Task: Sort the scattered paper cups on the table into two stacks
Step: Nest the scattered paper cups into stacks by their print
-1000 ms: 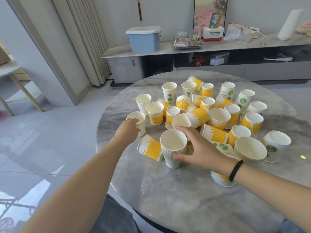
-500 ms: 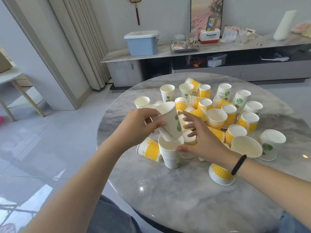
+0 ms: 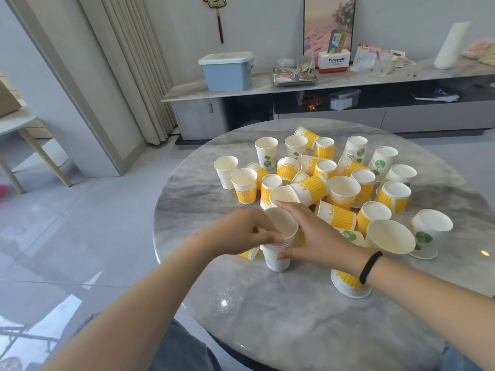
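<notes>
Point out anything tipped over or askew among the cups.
Several yellow-striped cups lie on their sides mid-pile, such as one and another. Many cups stand upside down. The stack between both hands stands upright.

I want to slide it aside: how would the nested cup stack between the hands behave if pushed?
The stack is tall on a narrow base, so a high push likely tips it. Thin paper probably makes it light and crushable. On the glossy table it should slide easily.
</notes>
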Available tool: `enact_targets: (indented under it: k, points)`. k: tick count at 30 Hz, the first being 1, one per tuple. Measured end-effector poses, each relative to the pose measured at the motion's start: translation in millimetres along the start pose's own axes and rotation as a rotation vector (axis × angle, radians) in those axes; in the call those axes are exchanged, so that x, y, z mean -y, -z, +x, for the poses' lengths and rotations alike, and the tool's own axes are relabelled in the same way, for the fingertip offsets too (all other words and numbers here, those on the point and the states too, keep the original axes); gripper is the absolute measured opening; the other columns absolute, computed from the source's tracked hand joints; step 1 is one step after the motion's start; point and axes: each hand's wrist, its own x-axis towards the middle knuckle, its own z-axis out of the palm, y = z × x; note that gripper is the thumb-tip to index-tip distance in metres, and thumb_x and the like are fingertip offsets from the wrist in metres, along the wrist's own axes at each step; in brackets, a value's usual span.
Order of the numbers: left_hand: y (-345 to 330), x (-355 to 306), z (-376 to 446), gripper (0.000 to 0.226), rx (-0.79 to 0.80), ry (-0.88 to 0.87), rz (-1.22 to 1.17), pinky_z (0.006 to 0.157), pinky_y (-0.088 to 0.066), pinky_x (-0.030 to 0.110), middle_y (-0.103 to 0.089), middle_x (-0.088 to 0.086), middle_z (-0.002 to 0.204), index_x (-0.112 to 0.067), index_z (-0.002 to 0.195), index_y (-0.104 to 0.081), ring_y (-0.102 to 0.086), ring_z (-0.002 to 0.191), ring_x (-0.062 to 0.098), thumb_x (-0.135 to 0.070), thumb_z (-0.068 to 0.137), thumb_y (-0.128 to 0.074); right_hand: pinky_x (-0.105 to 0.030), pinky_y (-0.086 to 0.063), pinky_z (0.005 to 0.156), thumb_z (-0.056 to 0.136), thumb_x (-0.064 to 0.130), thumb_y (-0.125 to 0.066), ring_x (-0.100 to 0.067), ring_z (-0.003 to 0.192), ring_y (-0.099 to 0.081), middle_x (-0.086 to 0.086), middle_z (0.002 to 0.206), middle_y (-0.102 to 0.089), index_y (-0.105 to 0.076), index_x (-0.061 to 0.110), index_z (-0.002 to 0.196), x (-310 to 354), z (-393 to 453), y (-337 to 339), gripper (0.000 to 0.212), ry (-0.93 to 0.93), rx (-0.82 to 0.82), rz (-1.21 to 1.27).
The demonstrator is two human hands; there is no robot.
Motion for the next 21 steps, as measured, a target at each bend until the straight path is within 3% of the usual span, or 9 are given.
enact_targets:
  k: [2,4,6,9,12,15,18,21]
  points:
    - [4.2,1.7,3.7,0.023,-0.215,0.016,-0.077,0.081,-0.040,0.024,-0.056,-0.005,0.106,-0.018,0.100,-0.068,-0.051,0.078,0.001,-0.036,0.088,-0.058,-0.027,-0.031,0.109,0.066,0.042,-0.079,-0.002,0.131,-0.028,0.009,0.147,-0.029,-0.019,0.030,0.144,-1.1,0.8,-0.8,0.100,-0.024,-0.006,-0.003]
    - [5.4,3.6,6.4,0.031,-0.306,0.113,-0.123,0.086,-0.037,0.023,-0.044,-0.007,0.113,-0.019,0.112,-0.059,-0.052,0.089,0.007,-0.038,0.088,-0.058,-0.027,-0.030,0.109,0.065,0.041,-0.081,-0.008,0.134,-0.030,0.006,0.149,-0.030,-0.016,0.029,0.145,-1.2,0.5,-1.8,0.104,-0.038,-0.002,-0.023]
    - [2.4,5.6,9.3,0.042,-0.178,0.229,-0.136,0.094,-0.039,0.026,-0.048,-0.005,0.118,-0.018,0.124,-0.052,-0.053,0.106,0.016,-0.042,0.091,-0.051,-0.026,-0.027,0.106,0.064,0.038,-0.082,-0.015,0.134,-0.031,0.002,0.147,-0.033,-0.013,0.028,0.145,-1.5,0.1,-4.7,0.107,-0.033,0.004,-0.092]
    - [-6.9,4.0,13.4,0.036,-0.011,0.213,-0.133,0.100,-0.044,0.043,-0.064,0.004,0.119,-0.013,0.119,-0.057,-0.058,0.111,0.022,-0.035,0.096,-0.040,-0.030,-0.024,0.104,0.063,0.037,-0.082,-0.021,0.131,-0.032,-0.001,0.143,-0.037,-0.012,0.028,0.145,-3.0,-0.4,-8.0,0.108,-0.023,-0.024,-0.195]
    - [-10.1,2.1,15.9,0.034,0.019,0.213,-0.104,0.100,-0.042,0.038,-0.062,0.000,0.122,-0.018,0.124,-0.055,-0.055,0.113,0.020,-0.027,0.097,-0.037,-0.029,-0.021,0.104,0.059,0.042,-0.083,-0.020,0.132,-0.028,-0.001,0.145,-0.034,-0.008,0.030,0.146,-5.6,-4.9,-3.3,0.115,-0.024,0.030,-0.256]
    - [-15.9,-0.8,17.1,0.033,0.037,0.194,-0.041,0.088,-0.042,0.034,-0.062,0.001,0.108,-0.009,0.111,-0.057,-0.054,0.102,0.020,-0.028,0.098,-0.033,-0.030,-0.025,0.101,0.060,0.046,-0.080,-0.021,0.128,-0.032,0.002,0.143,-0.036,-0.012,0.029,0.145,-10.2,-11.2,17.1,0.111,-0.032,0.081,-0.420]
    - [-21.7,-5.6,20.7,0.041,0.018,0.164,-0.042,0.071,-0.036,0.029,-0.056,-0.001,0.089,-0.004,0.096,-0.058,-0.049,0.085,0.016,-0.034,0.099,-0.031,-0.029,-0.030,0.096,0.062,0.046,-0.078,-0.021,0.123,-0.038,0.002,0.134,-0.045,-0.033,0.027,0.136,-20.5,-12.3,44.6,0.089,-0.167,0.081,-0.548]
    - [-21.0,-7.3,24.7,0.045,0.002,0.148,-0.052,0.065,-0.035,0.025,-0.055,0.000,0.080,-0.003,0.092,-0.061,-0.047,0.076,0.015,-0.036,0.099,-0.031,-0.033,-0.034,0.098,0.062,0.054,-0.074,-0.023,0.120,-0.042,0.000,0.129,-0.048,-0.041,0.024,0.127,-35.6,-12.5,51.4,0.079,-0.286,0.179,-0.660]
